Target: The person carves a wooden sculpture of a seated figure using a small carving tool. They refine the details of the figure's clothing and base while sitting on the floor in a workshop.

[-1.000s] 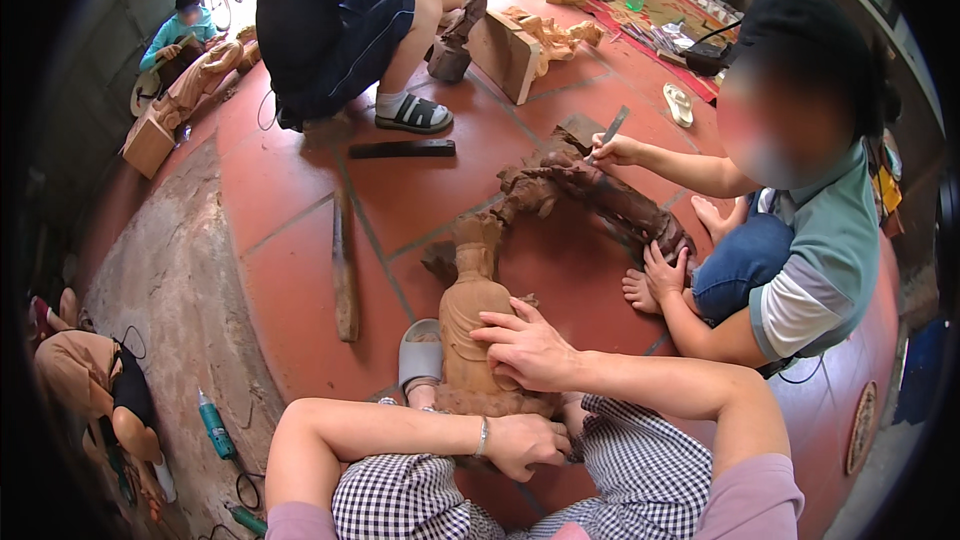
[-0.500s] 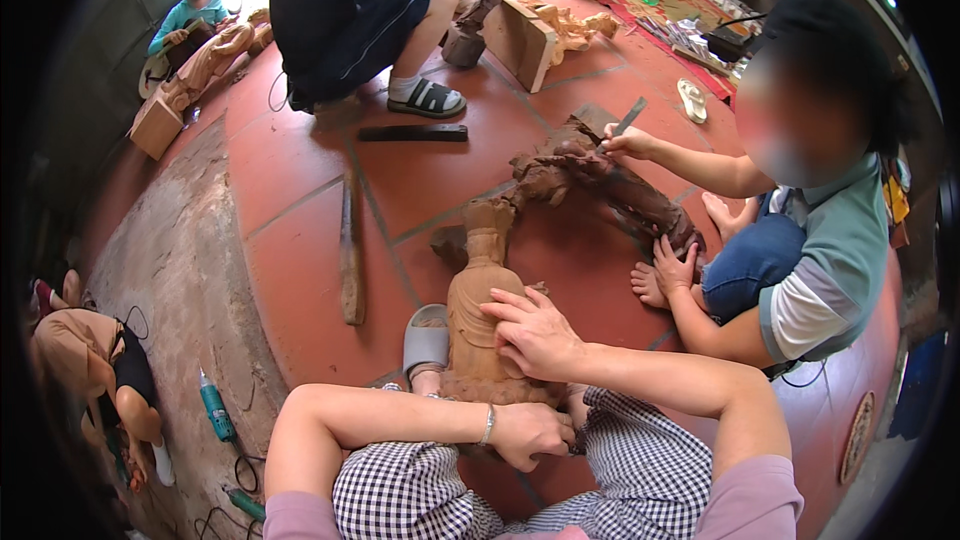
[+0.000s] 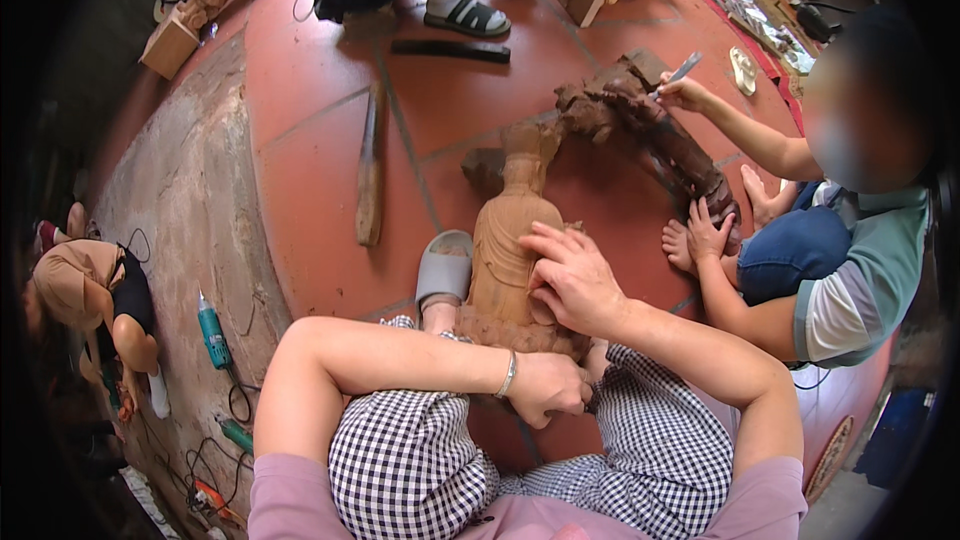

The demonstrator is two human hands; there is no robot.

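A carved wooden statue point(image 3: 512, 230) in pale brown robes lies between my feet, its rough base toward me and its head pointing away. My right hand point(image 3: 575, 278) rests on the robe's right side, fingers stretched and slightly spread, with no tool showing. Below the base, my left hand point(image 3: 548, 388), a bracelet at its wrist, is closed with the fingers curled under. Whatever it may grip is hidden. Beyond the statue's head is a darker, rough wood carving point(image 3: 650, 125). A co-worker at the right holds a metal chisel point(image 3: 682, 72) against it and steadies it with the other hand.
A wooden mallet point(image 3: 370, 170) and a dark bar point(image 3: 450, 50) lie on the red tiles point(image 3: 310, 175). At left are a teal power tool point(image 3: 212, 333) and cords. Another person's sandalled foot point(image 3: 467, 15) stands at the far side. Loose tools point(image 3: 745, 15) lie at the far right.
My view has tipped downward, so the scene sits higher and farther right. My right hand stays on the statue and my left stays closed by its base.
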